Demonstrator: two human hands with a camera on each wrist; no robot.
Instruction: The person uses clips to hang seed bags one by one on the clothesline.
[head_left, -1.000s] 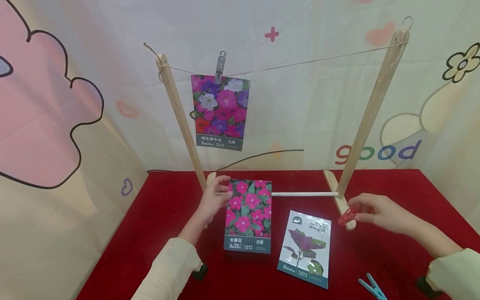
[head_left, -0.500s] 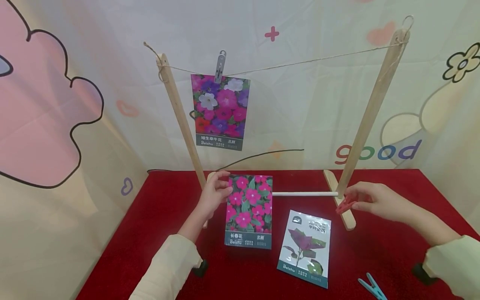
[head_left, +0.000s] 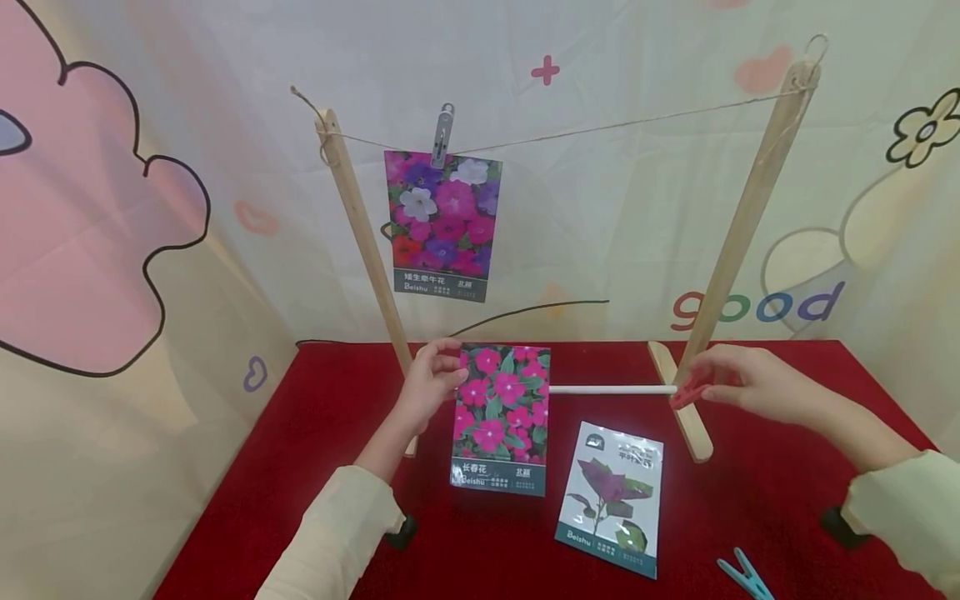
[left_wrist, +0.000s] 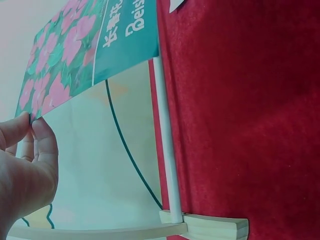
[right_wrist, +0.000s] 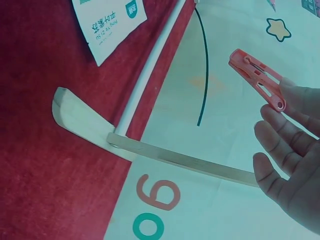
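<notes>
My left hand (head_left: 431, 385) pinches the upper left edge of a seed packet with pink flowers (head_left: 501, 408), held up off the table. In the left wrist view, thumb and fingertips meet on the edge of that packet (left_wrist: 65, 55). My right hand (head_left: 757, 385) holds a red clothespin (head_left: 688, 395) between thumb and fingers, beside the right post's foot. The right wrist view shows the clothespin (right_wrist: 259, 80) with its jaws together and nothing in them. A petunia seed packet (head_left: 444, 221) hangs from a twine line (head_left: 600, 129) by a grey clothespin (head_left: 442, 137).
Two wooden posts (head_left: 742, 225) carry the twine and stand on wooden feet (head_left: 693, 433), joined by a white rod (head_left: 611, 389). A white seed packet with a purple-leaved plant (head_left: 611, 500) lies on the red cloth (head_left: 300, 467). Near the front right lies a blue clothespin (head_left: 744, 575).
The left hand has raised the pink-flowered packet slightly. The right hand has moved upward with the red clothespin. The hanging packet stays on the line.
</notes>
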